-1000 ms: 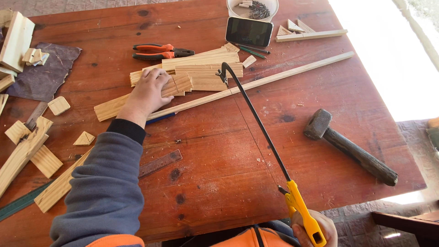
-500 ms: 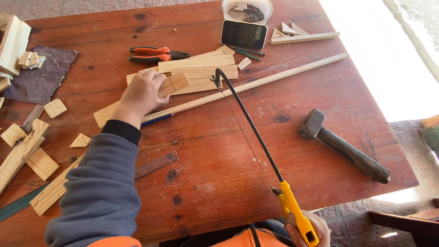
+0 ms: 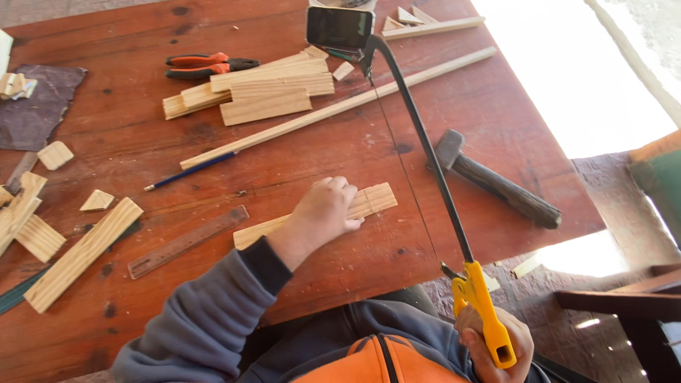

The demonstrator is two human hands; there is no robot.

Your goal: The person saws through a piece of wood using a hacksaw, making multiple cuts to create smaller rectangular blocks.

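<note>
Left hand (image 3: 323, 213) flat on wood strip (image 3: 369, 202), right hand (image 3: 496, 344) gripping hacksaw (image 3: 425, 152)

The flat pale wood strip (image 3: 369, 202) lies slantwise near the desk's (image 3: 213, 298) front edge, its right end showing pencil lines; the left hand (image 3: 323, 213) presses on its middle; the coping saw (image 3: 425, 152), black-framed with a yellow handle, is gripped by the right hand (image 3: 496, 344), raised above the desk.

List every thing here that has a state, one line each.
Left hand: pressed flat on strip.
Strip: lying flat, near table edge.
Right hand: gripping saw handle.
Saw: raised over the table, clear of the strip.
Pliers: closed, lying flat.
Hammer: lying on its side.
</note>
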